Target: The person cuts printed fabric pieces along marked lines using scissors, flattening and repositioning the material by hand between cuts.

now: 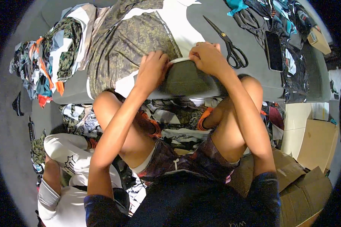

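A printed camouflage fabric sheet (129, 47) with white margins lies over the grey work surface. Its near edge, a pale strip (180, 60), stretches between my two hands. My left hand (151, 70) is closed on that edge, fingers curled over it. To its right, my right hand (209, 56) pinches the other end of the strip, fingertips pressed together. Black-handled scissors (231, 49) lie just right of my right hand, blades pointing away and to the left. My fingertips are partly hidden behind the hands.
Cut cloth pieces (66, 49) are heaped at the left. A dark phone (273, 51) lies at the right beside more scraps (288, 17). Cardboard boxes (310, 193) stand at lower right. A person in white (70, 170) sits at lower left. Fabric pieces (178, 117) lie below the surface.
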Tool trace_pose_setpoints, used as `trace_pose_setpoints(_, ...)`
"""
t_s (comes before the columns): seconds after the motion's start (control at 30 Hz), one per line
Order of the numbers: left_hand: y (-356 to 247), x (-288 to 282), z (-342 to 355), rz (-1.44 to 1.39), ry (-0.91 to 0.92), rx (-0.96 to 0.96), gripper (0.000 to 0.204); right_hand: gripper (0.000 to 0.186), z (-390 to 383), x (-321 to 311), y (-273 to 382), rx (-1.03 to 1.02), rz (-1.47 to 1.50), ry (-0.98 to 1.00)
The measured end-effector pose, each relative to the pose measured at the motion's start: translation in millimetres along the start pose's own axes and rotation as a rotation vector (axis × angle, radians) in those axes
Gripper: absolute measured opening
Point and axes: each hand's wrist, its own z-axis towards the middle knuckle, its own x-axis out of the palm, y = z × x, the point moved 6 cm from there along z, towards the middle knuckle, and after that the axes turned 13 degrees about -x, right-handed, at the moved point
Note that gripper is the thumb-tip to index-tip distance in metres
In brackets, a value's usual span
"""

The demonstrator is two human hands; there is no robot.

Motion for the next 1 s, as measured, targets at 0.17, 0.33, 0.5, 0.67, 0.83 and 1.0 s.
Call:
trace_pose_setpoints(0.17,4,2,0,0.006,0.058,-0.004,0.009,0.011,1,1,2,0.042,-0.034,0.058)
trace_pose_setpoints(0.33,9,4,2,-0.081,0.219,-0.105,0.010,0.011,-1,-8,1,0.069,0.191,-0.021)
trace_pose_setpoints(0.5,9,1,4,-0.286,0.288,-0.195,0.011,0.010,-1,-5,0,0.105,0.183,0.073)
trace_pose_setpoints(0.67,0,-7,-1,-0.217,0.157,-0.043,0.011,0.010,-2,-4,-1,0.071,0.124,0.042)
trace_pose_setpoints(0.83,-1,-5,4,-0.132,0.153,-0.086,0.010,0.010,-1,-5,1,0.006,0.038,0.027)
trace_pose_setpoints(1.0,11,13,17,-0.095,0.460,-0.224,0.021,0.010,-2,-7,4,-0.001,-0.006,0.018)
